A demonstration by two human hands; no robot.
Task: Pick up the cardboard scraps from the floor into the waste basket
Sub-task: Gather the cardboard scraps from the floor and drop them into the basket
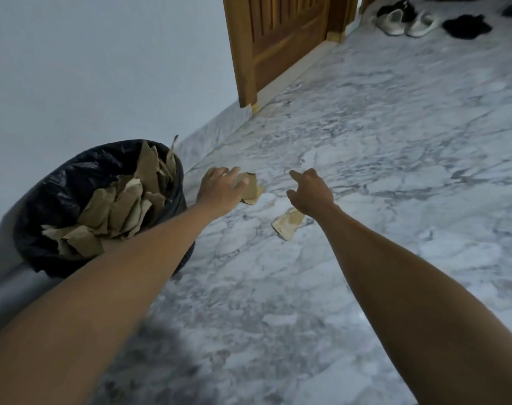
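A waste basket (38, 217) lined with a black bag stands at the left by the wall, heaped with several brown cardboard scraps (123, 206). Two scraps lie on the marble floor. My left hand (221, 190) reaches over the farther scrap (252, 188), fingers spread and covering its left part; whether it touches is unclear. My right hand (309, 190) hovers with loosely curled fingers and holds nothing. The nearer scrap (288, 225) lies just below and left of that wrist.
A pale wall runs along the left. A wooden door (278, 39) stands at the back. Several shoes (406, 21) and a dark cloth (466, 26) lie at the far right. Grey-white marble floor (395, 141) stretches to the right.
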